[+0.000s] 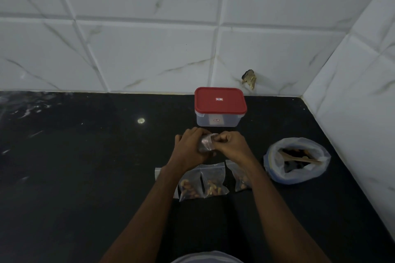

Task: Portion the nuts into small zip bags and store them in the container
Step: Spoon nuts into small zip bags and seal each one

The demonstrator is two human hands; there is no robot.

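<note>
The left hand (190, 148) curls its fingers round a small zip bag (205, 145); the right hand (233, 147) pinches the bag's top edge. The bag sits between both sets of fingers, above the desk (96, 166), just short of the red-lidded container (220, 121) beyond them.

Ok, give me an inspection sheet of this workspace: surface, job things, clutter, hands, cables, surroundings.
Surface: black counter, one pale spot.
Job's things: container at the back, red lid on; open big bag of nuts at right, wooden spoon inside; three filled zip bags in front.
Clutter: nothing seen.
Hands: left hand and right hand both grip one small zip bag.
Cables: nothing seen.
Surroundings: white tiled walls, a chipped hole behind the container.
</note>
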